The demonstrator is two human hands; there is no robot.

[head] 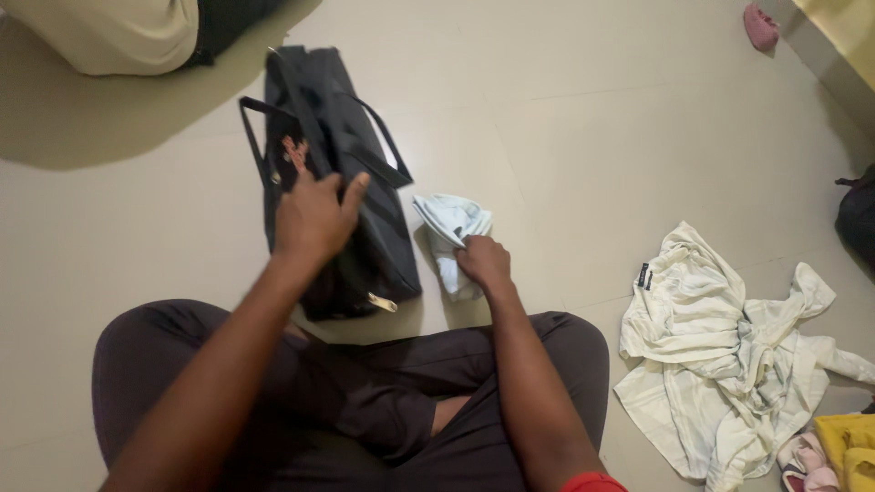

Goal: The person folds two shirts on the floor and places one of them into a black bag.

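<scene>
Left hand [314,214] grips soft black handbag [342,196] on floor | right hand [483,262] pinches crumpled pale blue cloth [451,228] (just beside bag) | rumpled white shirt [720,351] lies apart, right

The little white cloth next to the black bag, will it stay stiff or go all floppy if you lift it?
Probably floppy: the white cloth lies crumpled in soft folds on the floor. It looks light, since the right hand bunches it with just its fingers. It likely won't roll or break.
</scene>
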